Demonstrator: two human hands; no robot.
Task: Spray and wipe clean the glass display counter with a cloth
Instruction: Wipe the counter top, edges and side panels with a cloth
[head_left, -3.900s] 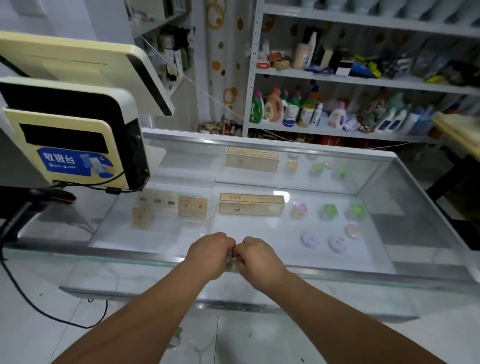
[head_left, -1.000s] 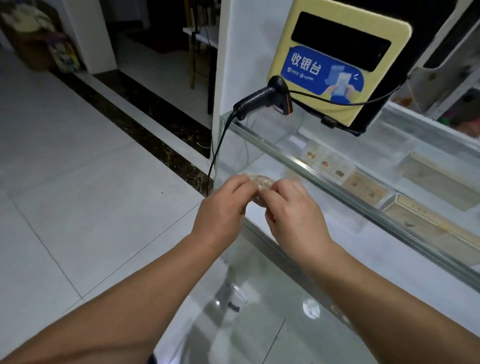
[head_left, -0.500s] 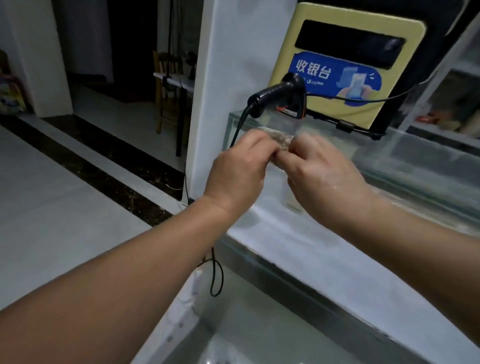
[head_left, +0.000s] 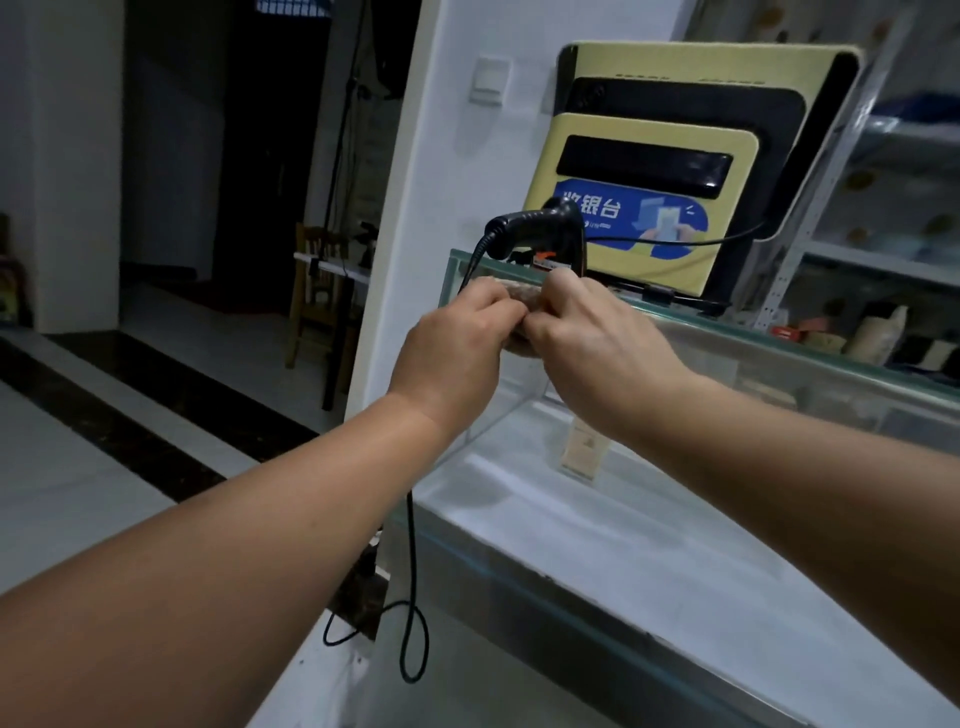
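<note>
Where the two bare forearms reached in from the lower edge, a thin black cable (head_left: 412, 571) was seen hanging in loops down the end of the clear glass display counter (head_left: 597, 561), whose front pane was hazed with streaks. Above that corner the left hand (head_left: 457, 353) and the right hand (head_left: 602, 353) were brought together. The fingers of both were curled and pinched a small crumpled grey-brown cloth (head_left: 519, 296), a grip judged to serve bunching it into a wiping pad. Whether it touched the glass rim could not be told. Just beyond lay a black handheld barcode scanner (head_left: 535, 228), and behind it a yellow payment terminal (head_left: 639, 208) was propped.
</note>
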